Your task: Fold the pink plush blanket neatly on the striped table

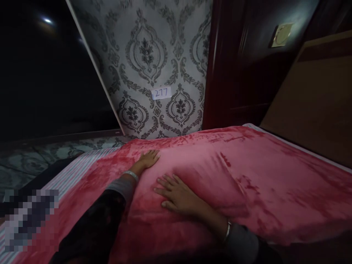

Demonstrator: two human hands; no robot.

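Note:
A plush pink-red blanket [275,165] is spread over a low surface, with smooth pale patches and darker rubbed streaks. My left hand [149,158] lies on it toward the far side, fingers stretched out and palm down. Closer to me, my right hand [178,194] rests on the blanket too, its fingers spread apart and pointing left. Neither hand holds anything. Each wrist wears a bangle below a grey cuff. Beneath the blanket, a striped sheet [90,161] shows along the left edge.
Patterned wallpaper [145,55] with a paper label [161,93] reading 277 rises behind the blanket. A large dark screen-like panel [55,73] stands left. Dark red wood panelling [231,73] with a switch plate [282,35] and a brown board [316,95] stand right. The lower left corner is pixelated.

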